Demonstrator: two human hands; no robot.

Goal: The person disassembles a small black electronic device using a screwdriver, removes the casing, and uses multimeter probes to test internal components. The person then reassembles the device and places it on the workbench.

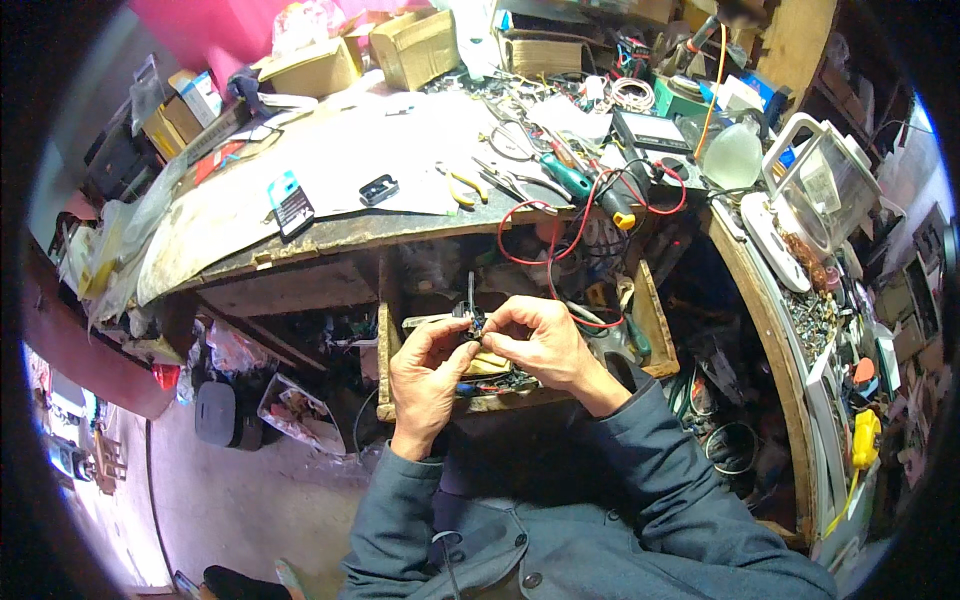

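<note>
Above a pulled-out wooden drawer, both my hands meet around a small dark part with a thin black strip rising from it. It looks like a small electronic piece, but its exact kind is too small to tell. My left hand pinches it from the left between thumb and fingers. From the right, the thumb and fingertips of my right hand close on the same piece. The fingertips hide much of it. Below the hands, the drawer is full of mixed small items.
On the workbench lie yellow-handled pliers, a green-handled screwdriver, a small black case and a phone-sized package. Red wire hangs over the front edge. Cardboard boxes stand behind; clutter fills the right side.
</note>
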